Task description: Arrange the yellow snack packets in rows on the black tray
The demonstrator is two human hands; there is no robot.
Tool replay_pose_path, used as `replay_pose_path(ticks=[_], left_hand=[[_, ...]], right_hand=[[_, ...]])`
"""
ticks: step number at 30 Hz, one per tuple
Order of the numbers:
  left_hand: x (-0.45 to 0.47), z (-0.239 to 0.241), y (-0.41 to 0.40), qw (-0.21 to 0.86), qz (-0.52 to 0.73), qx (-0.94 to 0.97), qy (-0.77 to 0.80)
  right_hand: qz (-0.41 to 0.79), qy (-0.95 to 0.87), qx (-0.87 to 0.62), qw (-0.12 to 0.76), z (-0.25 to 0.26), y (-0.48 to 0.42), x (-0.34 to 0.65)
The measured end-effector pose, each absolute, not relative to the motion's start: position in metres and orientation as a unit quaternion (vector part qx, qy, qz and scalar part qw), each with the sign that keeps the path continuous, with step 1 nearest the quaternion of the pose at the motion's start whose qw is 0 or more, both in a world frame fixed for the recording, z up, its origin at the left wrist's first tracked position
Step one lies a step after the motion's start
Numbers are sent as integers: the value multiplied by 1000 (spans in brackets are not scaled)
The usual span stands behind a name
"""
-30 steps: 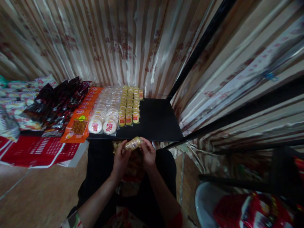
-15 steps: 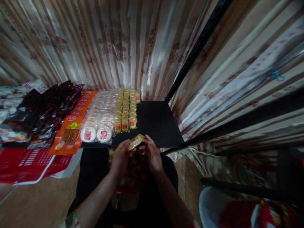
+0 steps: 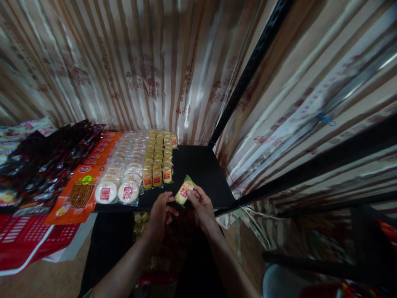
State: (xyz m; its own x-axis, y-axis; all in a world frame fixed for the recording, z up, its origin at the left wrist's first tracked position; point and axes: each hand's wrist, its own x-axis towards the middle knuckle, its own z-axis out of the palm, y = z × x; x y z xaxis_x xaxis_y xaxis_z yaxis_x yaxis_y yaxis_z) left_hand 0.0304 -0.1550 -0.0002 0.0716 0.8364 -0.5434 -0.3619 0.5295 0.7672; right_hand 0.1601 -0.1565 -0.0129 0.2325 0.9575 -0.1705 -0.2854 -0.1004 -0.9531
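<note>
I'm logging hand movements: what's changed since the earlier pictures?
The yellow packet moved forward over the black shelf, its label now showing. The right hand holds it; the left hand, which held it earlier, seems to have let go. The lined-up yellow snacks and round white packs stayed put.

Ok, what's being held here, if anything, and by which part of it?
The right hand grips a small yellow oblong snack in clear plastic by its right side; the left hand is beside it, contact unclear.

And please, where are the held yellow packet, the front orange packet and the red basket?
Yellow packet (image 3: 185,191), head view: printed label.
Orange packet (image 3: 77,195), head view: brown middle part.
Red basket (image 3: 34,235), head view: side wall.
</note>
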Motion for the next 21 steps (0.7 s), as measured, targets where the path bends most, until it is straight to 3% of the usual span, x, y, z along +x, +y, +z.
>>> replay_pose_path(ticks=[3, 12, 18, 21], left_hand=[[38, 5, -149, 624, 471, 312, 540], [71, -1, -115, 606, 528, 316, 504], [101, -1, -77, 494, 581, 390, 516], [116, 0, -50, 518, 582, 391, 490]], right_hand=[[504, -334, -532, 593, -13, -145, 168], [421, -352, -547, 632, -30, -116, 172], [331, -391, -558, 653, -25, -54, 182], [309, -429, -564, 634, -26, -13, 185]])
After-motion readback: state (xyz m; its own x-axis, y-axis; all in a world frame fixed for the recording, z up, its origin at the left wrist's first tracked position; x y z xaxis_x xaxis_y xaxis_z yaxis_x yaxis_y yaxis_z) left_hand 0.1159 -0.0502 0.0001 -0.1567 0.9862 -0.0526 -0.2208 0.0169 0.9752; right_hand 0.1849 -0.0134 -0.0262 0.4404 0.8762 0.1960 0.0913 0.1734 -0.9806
